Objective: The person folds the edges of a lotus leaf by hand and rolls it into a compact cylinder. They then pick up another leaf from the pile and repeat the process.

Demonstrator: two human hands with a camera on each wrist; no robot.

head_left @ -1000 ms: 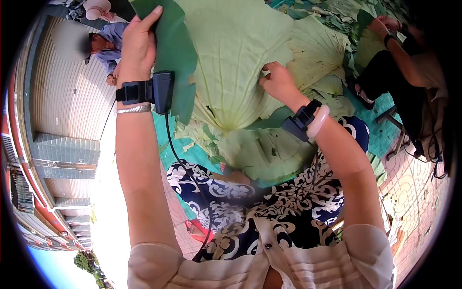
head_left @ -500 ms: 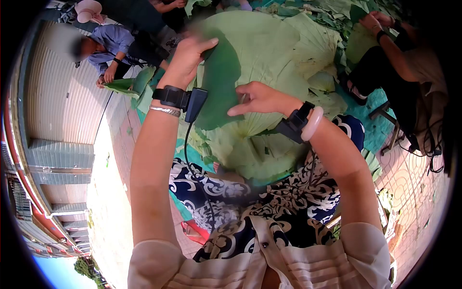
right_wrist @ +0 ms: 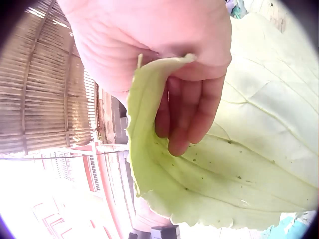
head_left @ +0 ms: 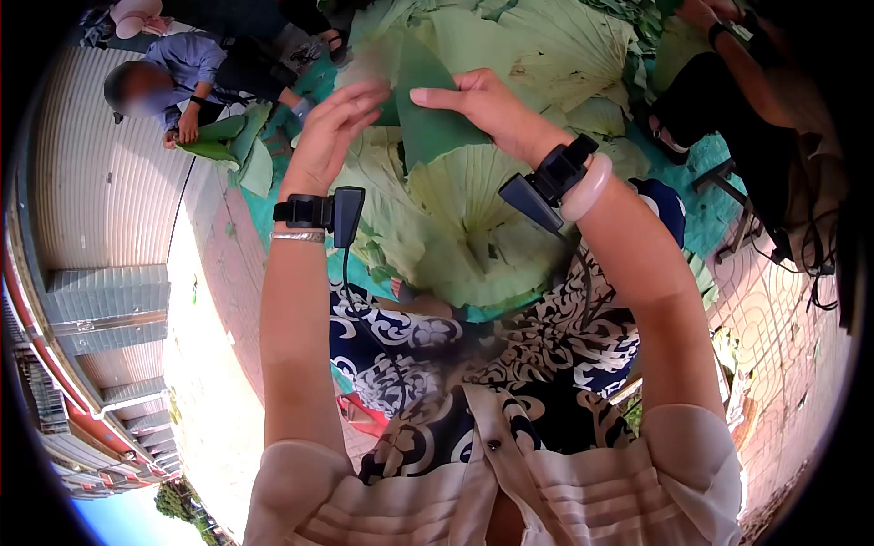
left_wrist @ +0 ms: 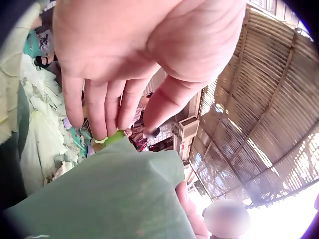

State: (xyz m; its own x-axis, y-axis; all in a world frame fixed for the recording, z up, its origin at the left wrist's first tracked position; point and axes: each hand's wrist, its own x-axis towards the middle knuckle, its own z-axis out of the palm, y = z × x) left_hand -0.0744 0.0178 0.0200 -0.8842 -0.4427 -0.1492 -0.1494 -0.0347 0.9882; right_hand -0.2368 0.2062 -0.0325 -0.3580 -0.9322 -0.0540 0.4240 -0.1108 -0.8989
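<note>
My right hand (head_left: 496, 114) grips the edge of a large lotus leaf (head_left: 437, 127), thumb on its dark green face. In the right wrist view, the fingers (right_wrist: 184, 117) curl against the pale, veined underside, where the leaf (right_wrist: 239, 174) folds up along its ragged rim. My left hand (head_left: 335, 136) is at the leaf's left side, its fingers straight. Seen from the left wrist, those fingers (left_wrist: 99, 107) hang at the leaf's folded top, with the thumb apart from it. Below both hands, pale lotus leaves (head_left: 478, 246) lie piled before my lap.
A seated person (head_left: 187, 82) at upper left handles another folded leaf (head_left: 218, 136). Someone else sits at right beside a low stool (head_left: 719, 177). More leaves (head_left: 564, 55) spread over a teal ground sheet (head_left: 696, 218). Patterned trousers (head_left: 583, 337) cover my crossed legs.
My left hand has come off the leaf edge it held and its fingers have straightened. The right hand has moved up and gripped the leaf, now turned with its dark face towards me.
</note>
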